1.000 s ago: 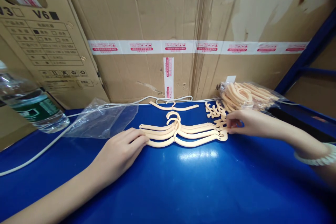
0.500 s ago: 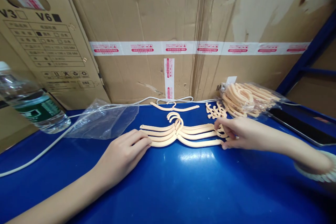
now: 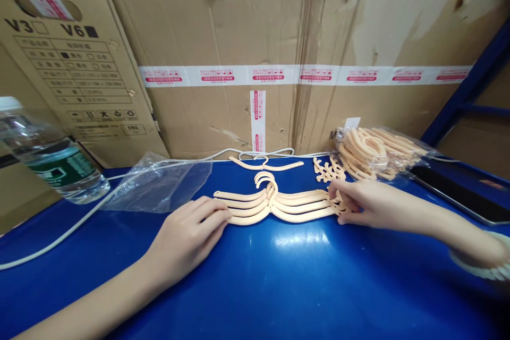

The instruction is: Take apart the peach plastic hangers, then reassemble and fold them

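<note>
Several cream plastic clothes hangers (image 3: 297,218) lie in a nested row on the blue table, their hooks overlapping and pointing away from me. My left hand (image 3: 193,236) is closed at their left ends, fingers bent and pressed together, thumb hidden. At the right ends, my right hand (image 3: 354,202) has thumb and fingers curled around the tips. Small cream hook-shaped pieces (image 3: 338,204) show between that thumb and the fingers; whether they are gripped is unclear. Behind the row lies a single hanger (image 3: 274,168), apart from the others. More loose small hooks (image 3: 329,169) lie beyond my right hand.
A clear bag of cream hangers (image 3: 382,151) lies at the back right, beside a black phone (image 3: 462,194). On the left are a flat clear plastic bag (image 3: 159,186), a white cable (image 3: 75,228) and a water bottle (image 3: 56,159). Cardboard boxes (image 3: 223,111) wall the back.
The front hanger's right half has shifted slightly back towards the others at my right thumb. My left hand stays nearly still; the view has moved very slightly.
</note>
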A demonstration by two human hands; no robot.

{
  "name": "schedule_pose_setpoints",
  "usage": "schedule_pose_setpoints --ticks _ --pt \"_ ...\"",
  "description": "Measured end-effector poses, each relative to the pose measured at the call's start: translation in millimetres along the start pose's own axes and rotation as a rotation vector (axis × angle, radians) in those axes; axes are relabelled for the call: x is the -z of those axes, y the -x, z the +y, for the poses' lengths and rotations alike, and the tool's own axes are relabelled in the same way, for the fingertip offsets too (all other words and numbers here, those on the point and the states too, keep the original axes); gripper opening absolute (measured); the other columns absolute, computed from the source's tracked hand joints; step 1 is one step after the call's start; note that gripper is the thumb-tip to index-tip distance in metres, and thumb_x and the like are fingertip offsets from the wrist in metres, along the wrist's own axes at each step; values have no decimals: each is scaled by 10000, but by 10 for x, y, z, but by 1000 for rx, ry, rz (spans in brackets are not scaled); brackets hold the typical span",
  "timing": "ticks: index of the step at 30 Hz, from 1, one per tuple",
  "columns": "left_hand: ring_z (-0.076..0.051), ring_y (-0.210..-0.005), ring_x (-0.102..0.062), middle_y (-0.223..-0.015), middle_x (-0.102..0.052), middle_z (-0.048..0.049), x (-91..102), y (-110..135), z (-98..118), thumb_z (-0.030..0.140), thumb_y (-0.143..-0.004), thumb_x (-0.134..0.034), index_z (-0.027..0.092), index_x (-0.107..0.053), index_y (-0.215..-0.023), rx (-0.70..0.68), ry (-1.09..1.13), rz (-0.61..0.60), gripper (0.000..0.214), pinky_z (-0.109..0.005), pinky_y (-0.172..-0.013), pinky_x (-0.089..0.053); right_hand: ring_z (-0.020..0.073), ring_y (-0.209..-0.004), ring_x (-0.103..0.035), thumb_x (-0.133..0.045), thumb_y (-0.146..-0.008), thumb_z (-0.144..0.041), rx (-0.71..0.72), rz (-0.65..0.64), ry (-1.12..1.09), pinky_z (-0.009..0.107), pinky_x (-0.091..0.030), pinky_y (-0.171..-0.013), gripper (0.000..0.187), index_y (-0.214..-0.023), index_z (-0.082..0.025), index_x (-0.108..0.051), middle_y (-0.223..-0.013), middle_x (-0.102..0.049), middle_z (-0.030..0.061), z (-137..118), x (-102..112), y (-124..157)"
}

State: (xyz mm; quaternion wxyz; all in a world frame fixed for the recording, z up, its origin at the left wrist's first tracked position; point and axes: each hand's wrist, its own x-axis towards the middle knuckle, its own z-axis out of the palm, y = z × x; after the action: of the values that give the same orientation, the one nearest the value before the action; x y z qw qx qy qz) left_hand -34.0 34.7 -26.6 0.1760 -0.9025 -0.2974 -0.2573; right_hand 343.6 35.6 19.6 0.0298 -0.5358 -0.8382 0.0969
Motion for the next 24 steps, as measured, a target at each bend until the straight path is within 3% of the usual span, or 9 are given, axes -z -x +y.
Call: schedule_pose_setpoints --ticks 9,14,19,24 --pt "-211 -871 -653 -991 -706 -61 3 -9 17 135 -951 -538 175 -642 -1012 -5 15 28 127 -352 -776 -517 142 -525 -509 -625 -838 -304 37 9 -31 248 -283 -492 105 -796 -228 -566 -590 -571 -32 -32 8 28" --pt "-204 -860 -651 -983 -705 -53 12 -13 28 119 -937 -557 177 -642 -1008 5 42 37 125 -350 -773 -512 136 -530 -469 -527 -926 -459 62 249 -222 261 -325 -509 279 -816 -209 -585 -584 -544 -17 52 54 4" --pt "-207 -883 -644 -1011 -700 -56 7 -11 23 118 -940 -551 179 -638 -1022 14 61 38 134 -357 -781 -511 143 -584 -468 -600 -836 -601 -87 569 -505 274 -349 -529 427 -797 -176 -603 -642 -556 10 78 127 -12" --pt "-199 -878 -639 -1012 -698 -51 -4 -17 33 108 -928 -563 179 -636 -1016 21 84 66 134 -352 -778 -513 128 -548 -464 -641 -758 -667 -191 660 -687 248 -334 -500 490 -781 -179 -596 -595 -541 -9 96 137 -15"
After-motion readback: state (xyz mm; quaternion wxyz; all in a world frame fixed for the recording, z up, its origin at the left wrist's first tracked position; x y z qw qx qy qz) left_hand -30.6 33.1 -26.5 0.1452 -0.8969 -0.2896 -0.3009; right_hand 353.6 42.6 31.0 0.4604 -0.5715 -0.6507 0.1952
